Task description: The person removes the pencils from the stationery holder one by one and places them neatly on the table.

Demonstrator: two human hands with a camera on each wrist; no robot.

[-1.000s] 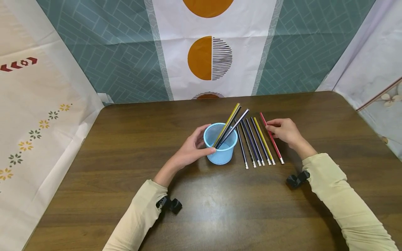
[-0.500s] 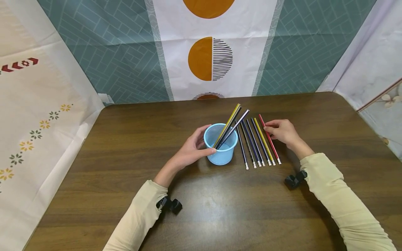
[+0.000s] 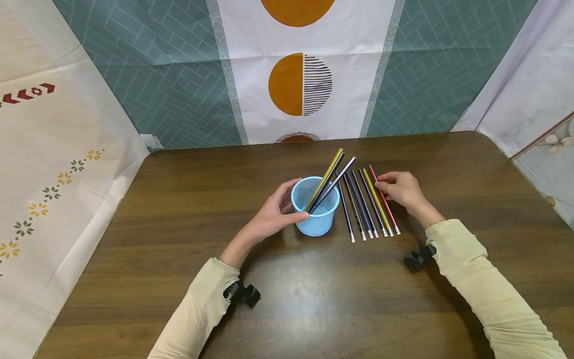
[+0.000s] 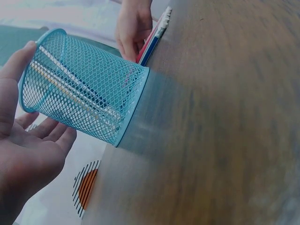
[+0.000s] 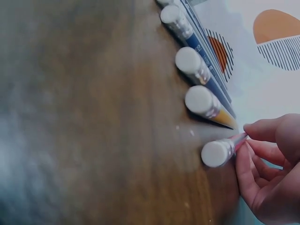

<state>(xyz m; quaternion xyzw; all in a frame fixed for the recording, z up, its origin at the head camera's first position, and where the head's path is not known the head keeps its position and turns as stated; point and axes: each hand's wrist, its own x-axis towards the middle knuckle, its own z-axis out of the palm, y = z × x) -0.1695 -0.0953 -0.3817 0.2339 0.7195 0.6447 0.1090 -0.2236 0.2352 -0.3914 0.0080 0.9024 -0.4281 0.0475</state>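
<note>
Beside yellow pencil (image 3: 377,202), red pencil (image 3: 388,209), now closer

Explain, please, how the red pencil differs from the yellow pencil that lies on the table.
The red pencil is at the row's right end; the yellow pencil lies between it and a dark blue pencil. The right hand pinches the red pencil, while no hand touches the yellow pencil. Both have a white eraser at the near end.
</note>
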